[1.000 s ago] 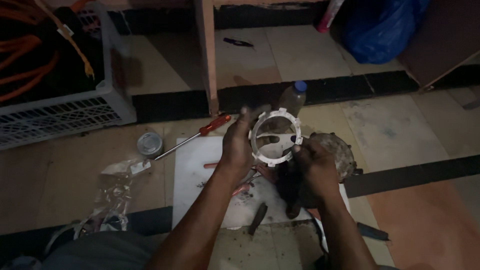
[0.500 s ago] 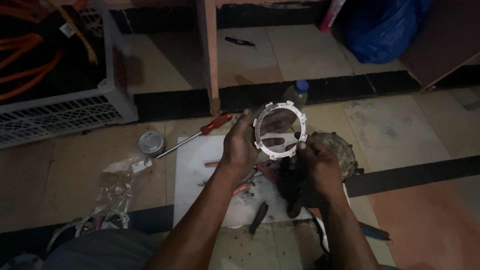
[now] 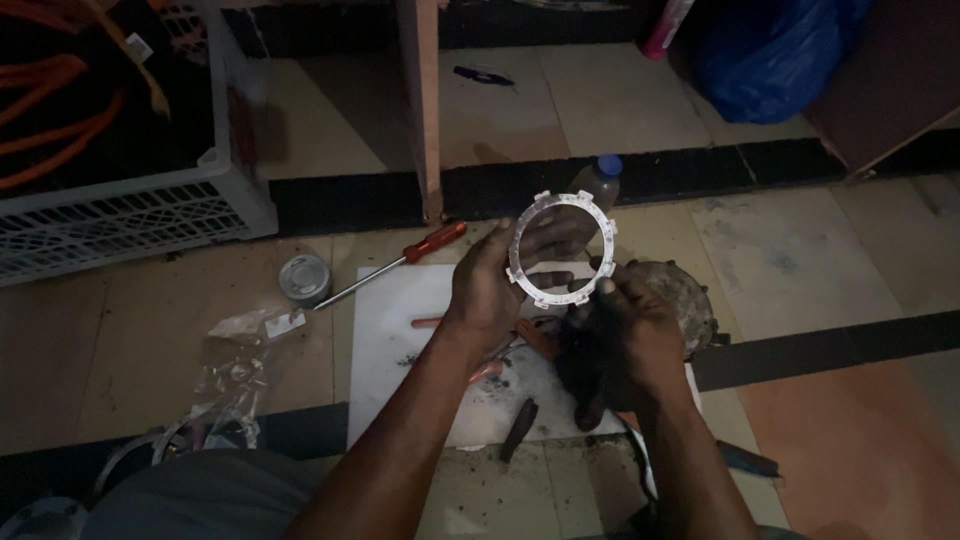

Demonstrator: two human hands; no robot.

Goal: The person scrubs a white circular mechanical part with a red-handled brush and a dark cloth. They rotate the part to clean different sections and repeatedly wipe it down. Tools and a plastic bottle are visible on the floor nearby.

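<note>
Two hands hold one toothed ring [image 3: 560, 250] up above the white board [image 3: 390, 340] on the floor. The left hand [image 3: 490, 295] has its fingers curled around the ring's left rim, gripping it. The right hand [image 3: 625, 335] pinches the lower right rim with closed fingers. The ring is pale, thin and flat, with small tabs around its outer edge. A red-handled screwdriver [image 3: 400, 262] lies at the board's far left corner.

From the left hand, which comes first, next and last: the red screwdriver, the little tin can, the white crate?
Counting out from the left hand:
1. Red-handled screwdriver, just to its left on the floor.
2. Small tin can, farther left, past the screwdriver tip.
3. White crate, far left at the back.
</note>
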